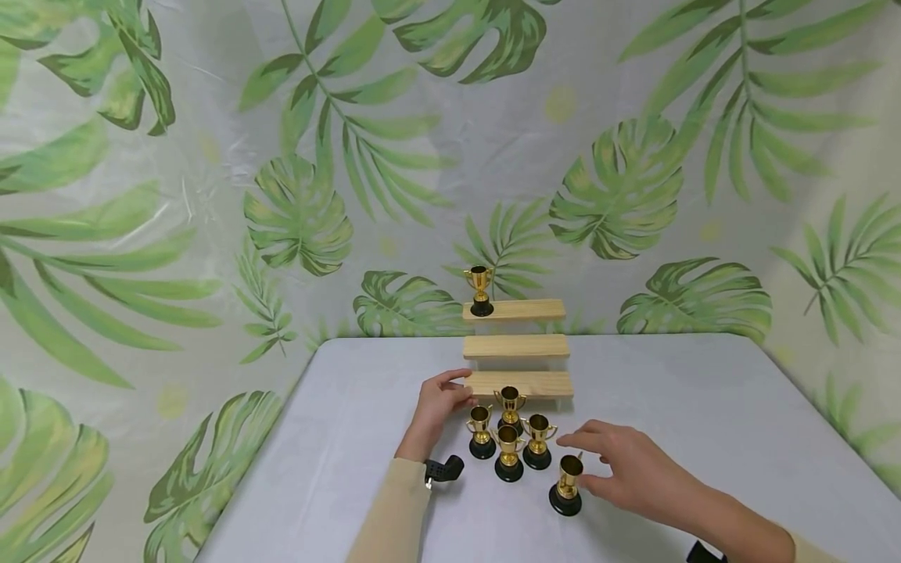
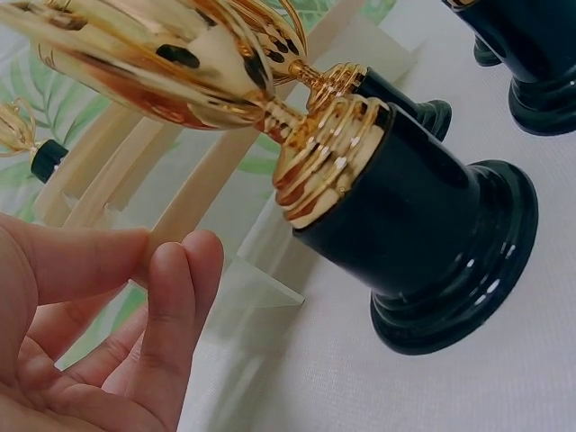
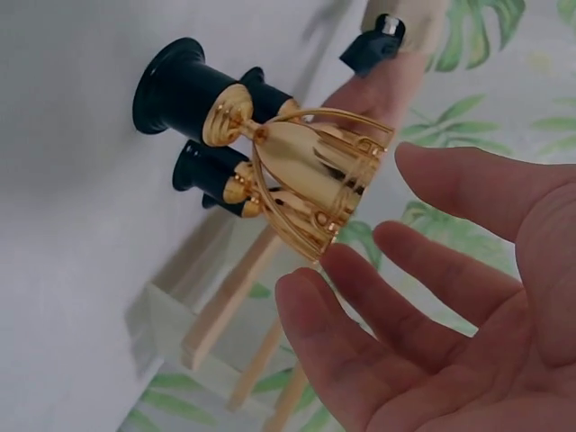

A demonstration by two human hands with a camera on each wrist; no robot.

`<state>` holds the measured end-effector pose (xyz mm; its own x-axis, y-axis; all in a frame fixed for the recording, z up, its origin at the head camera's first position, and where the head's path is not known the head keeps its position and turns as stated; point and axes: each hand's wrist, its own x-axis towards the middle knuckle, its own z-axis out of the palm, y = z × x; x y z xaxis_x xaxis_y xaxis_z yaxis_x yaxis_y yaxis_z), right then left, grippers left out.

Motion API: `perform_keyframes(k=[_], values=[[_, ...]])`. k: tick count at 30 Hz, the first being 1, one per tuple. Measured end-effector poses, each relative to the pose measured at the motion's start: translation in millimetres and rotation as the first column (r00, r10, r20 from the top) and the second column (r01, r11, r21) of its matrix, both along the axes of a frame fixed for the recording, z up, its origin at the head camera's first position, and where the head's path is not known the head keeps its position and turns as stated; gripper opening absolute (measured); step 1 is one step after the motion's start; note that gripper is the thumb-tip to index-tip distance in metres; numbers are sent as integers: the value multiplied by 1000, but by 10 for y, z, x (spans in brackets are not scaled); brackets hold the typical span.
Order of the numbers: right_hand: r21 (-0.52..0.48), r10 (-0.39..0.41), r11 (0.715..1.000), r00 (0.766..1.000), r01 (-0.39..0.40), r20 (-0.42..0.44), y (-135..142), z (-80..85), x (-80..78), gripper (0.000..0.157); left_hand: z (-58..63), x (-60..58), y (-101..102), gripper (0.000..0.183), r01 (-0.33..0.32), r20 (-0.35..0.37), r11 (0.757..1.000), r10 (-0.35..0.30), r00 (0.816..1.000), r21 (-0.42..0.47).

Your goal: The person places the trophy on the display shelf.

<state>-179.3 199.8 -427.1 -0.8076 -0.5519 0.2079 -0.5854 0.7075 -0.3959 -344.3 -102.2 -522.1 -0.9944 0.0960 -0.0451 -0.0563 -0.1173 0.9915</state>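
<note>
My left hand [image 1: 438,403] pinches the left end of the lowest wooden board [image 2: 200,193] of a three-tier display stand [image 1: 519,383] between thumb and fingers. My right hand [image 1: 626,469] is spread beside a small gold trophy cup [image 1: 568,477] on a black base. In the right wrist view, thumb and fingers lie around the two-handled cup [image 3: 310,166] without visibly gripping it. Several like trophies stand upright in a cluster before the stand, among them a front trophy [image 1: 508,453] and a left trophy [image 1: 482,432].
Another gold trophy [image 1: 480,291] stands at the left end of the top board [image 1: 528,310]. The middle board [image 1: 517,346] lies below it. A white cloth [image 1: 380,391] covers the table, and a leaf-patterned sheet [image 1: 450,156] hangs behind.
</note>
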Motion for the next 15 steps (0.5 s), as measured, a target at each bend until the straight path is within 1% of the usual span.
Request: perform_keyframes(k=[3,9,15], values=[[-2,3,1000,1000,-3,-6,-14,-35,-16,43,-8,-8,-9,38,-3,-6,1000,3,1000,3],[-14,-21,1000,999,22,48,-36,-121,-49,37,-17,-3,-5,37,-4,1,1000,4,1000,7],[-39,-34,999,998,36,47,-53,-184,-67,32,-9,5,-9,37,-5,0,1000,5,1000,19]])
